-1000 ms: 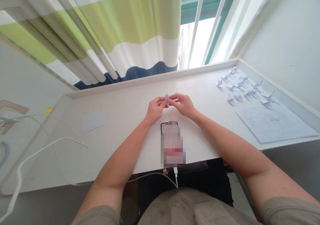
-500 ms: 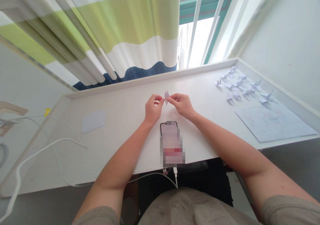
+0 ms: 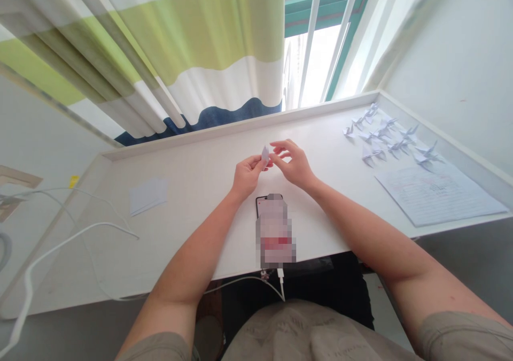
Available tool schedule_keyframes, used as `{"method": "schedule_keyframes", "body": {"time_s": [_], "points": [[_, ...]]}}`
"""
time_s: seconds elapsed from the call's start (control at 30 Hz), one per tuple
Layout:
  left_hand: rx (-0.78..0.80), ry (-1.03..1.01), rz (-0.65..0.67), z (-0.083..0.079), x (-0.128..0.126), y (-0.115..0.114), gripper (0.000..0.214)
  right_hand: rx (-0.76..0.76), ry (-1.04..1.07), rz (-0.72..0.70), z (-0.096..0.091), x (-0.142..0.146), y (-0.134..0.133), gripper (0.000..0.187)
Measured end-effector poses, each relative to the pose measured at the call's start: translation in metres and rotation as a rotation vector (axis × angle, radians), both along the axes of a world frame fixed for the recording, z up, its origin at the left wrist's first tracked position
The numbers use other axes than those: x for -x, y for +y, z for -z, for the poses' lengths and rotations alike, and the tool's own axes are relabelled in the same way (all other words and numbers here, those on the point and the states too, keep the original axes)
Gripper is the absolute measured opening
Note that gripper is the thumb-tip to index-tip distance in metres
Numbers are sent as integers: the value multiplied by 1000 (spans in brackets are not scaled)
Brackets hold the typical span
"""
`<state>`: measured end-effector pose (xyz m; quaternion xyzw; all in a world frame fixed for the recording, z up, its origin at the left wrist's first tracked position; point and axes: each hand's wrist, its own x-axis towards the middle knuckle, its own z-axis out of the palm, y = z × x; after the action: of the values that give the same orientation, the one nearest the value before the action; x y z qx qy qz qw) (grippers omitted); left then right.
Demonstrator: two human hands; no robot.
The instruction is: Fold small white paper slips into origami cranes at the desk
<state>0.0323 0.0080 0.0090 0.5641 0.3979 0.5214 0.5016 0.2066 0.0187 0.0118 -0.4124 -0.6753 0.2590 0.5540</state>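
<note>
A small folded piece of white paper (image 3: 265, 155), pointed at the top, is held above the middle of the white desk (image 3: 200, 190). My left hand (image 3: 247, 176) pinches it between thumb and fingers from the left. Just right of the paper is my right hand (image 3: 295, 164), its thumb and fingers spread apart with a gap between them. Whether a right fingertip still touches the paper's edge is hard to make out. Below the hands lies a phone (image 3: 274, 230), its screen blurred out.
Several folded paper cranes (image 3: 385, 133) stand at the desk's back right. A written sheet (image 3: 438, 195) lies in front of them. Flat white paper pieces (image 3: 148, 196) rest at the left, near white cables (image 3: 100, 224). A low rim (image 3: 240, 128) runs along the back.
My right hand has let go of the folded paper and opened its fingers. My left hand now grips the paper more fully, and the paper has turned slightly.
</note>
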Motion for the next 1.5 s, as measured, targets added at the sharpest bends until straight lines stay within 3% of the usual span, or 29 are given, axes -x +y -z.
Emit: {"method": "schedule_keyframes", "body": {"time_s": [0.2, 0.47, 0.57, 0.73, 0.9, 1.2, 1.5], "points": [[27, 72, 15, -2, 0, -4, 40, -187, -149, 16, 4, -7, 7, 20], [-4, 244, 52, -1, 0, -6, 35, -227, -191, 38, 5, -4, 5, 15], [33, 203, 55, 1, 0, -5, 38, -261, -248, 52, 6, -4, 5, 12], [36, 102, 31, 1, 0, -3, 46, -315, -333, 68, 8, -6, 7, 25], [54, 110, 16, -1, 0, -4, 47, -308, -370, 78, 8, -5, 7, 28], [84, 41, 9, -3, -4, -5, 50, -299, -340, 131, 5, 4, 2, 15], [83, 56, -32, -8, -2, -9, 47, -239, -244, 32, 0, 1, 1, 11]]}}
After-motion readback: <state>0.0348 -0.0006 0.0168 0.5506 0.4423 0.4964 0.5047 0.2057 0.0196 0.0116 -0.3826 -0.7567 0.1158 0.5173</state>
